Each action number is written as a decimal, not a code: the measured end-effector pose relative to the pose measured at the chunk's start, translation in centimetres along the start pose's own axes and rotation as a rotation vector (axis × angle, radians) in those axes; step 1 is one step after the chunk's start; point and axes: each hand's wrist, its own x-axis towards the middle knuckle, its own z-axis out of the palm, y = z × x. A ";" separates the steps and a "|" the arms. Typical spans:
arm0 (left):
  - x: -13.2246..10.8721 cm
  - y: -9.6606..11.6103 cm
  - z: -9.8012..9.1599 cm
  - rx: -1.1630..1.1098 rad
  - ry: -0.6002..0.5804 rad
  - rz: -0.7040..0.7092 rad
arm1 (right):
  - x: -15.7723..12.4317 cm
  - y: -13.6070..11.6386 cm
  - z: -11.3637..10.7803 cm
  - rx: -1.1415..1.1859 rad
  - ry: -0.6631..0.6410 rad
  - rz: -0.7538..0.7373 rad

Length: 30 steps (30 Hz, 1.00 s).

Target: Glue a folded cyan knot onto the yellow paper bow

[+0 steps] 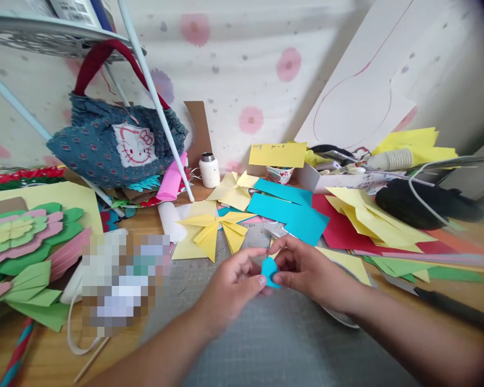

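Note:
A small piece of folded blue paper (269,270) is pinched between both my hands, above the grey cutting mat (242,344). My left hand (236,285) grips its left edge with thumb and fingers. From the other side, my right hand (302,271) holds it, thumb in front and fingertips at the top. Just beyond the hands lies a yellow folded paper shape (220,228) with pointed arms. Sheets of blue paper (290,212) are spread behind my right hand. Under my right forearm a round rim (349,322) partly shows.
Green and pink layered paper flowers (22,231) lie at the left, near a blurred-out patch. A denim bag (116,145) hangs by a white rack. Behind stand a white bottle (209,171) and a box of supplies (326,180). A dark-handled knife (460,309) lies at the right.

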 end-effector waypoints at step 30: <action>1.0 6.3 -8.1 -0.267 0.538 0.358 | 1.0 -6.1 -1.6 -0.874 -0.293 -0.184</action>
